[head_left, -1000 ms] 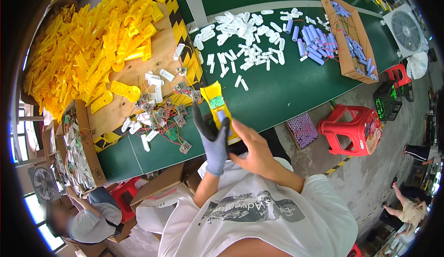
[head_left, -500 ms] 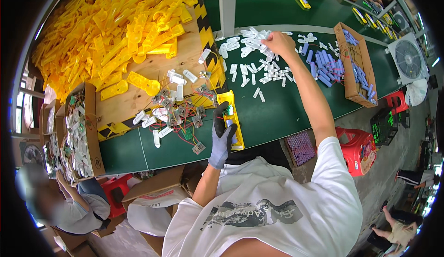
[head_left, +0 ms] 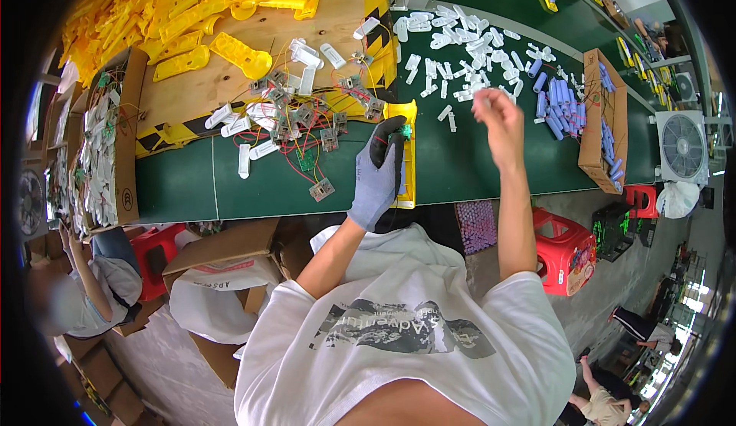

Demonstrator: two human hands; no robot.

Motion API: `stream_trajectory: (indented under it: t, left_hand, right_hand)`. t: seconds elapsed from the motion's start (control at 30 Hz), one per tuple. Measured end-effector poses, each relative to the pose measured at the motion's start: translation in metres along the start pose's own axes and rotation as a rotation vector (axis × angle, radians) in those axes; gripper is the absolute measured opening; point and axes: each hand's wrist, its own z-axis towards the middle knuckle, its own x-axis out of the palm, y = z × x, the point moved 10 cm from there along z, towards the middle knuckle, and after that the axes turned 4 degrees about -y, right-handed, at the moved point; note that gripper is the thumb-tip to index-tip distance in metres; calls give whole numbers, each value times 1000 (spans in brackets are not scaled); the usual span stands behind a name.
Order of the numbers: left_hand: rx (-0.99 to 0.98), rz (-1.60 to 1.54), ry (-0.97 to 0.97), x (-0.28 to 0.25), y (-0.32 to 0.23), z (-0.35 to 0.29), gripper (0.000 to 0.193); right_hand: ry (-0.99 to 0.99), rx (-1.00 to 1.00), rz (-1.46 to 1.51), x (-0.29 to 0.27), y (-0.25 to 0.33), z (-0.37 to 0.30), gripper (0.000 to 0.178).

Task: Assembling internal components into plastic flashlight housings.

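Note:
My left hand [head_left: 377,169], in a grey glove with black fingers, grips a long yellow plastic housing [head_left: 411,173] at the table's near edge. Inside the housing a bit of green board [head_left: 406,131] shows beside my fingertips; the glove covers much of the rest. My bare right hand [head_left: 502,123] is raised over the green table [head_left: 460,169], to the right of the housing. Its fingers are pinched together and blurred, so whatever they hold cannot be made out. Beyond it lie many small white plastic pieces [head_left: 483,50], with blue cylindrical cells [head_left: 563,108] to their right.
Small boards with red wires [head_left: 307,123] and white caps lie tangled left of my glove. Yellow housings [head_left: 184,12] are heaped on the wooden board. A cardboard box [head_left: 594,146] with cells stands right; another box [head_left: 126,150] stands left, near a seated person [head_left: 103,273].
My right hand has drawn back from the white pieces toward me, its fingers still pinched. My left hand still grips the yellow housing. The whole view has shifted.

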Motion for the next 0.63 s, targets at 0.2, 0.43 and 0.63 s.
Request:
stream_trajectory:
  t: [0.2, 0.43, 0.63]
  left_hand:
    - [101, 167, 53, 9, -7, -4, 26]
    - [179, 251, 69, 18, -18, -7, 18]
    - [248, 327, 29, 18, -26, -12, 18]
  right_hand:
    - [465, 314, 439, 80, -23, -89, 10]
    - [377, 174, 56, 77, -33, -76, 14]
    - [251, 82, 175, 80, -36, -81, 33]
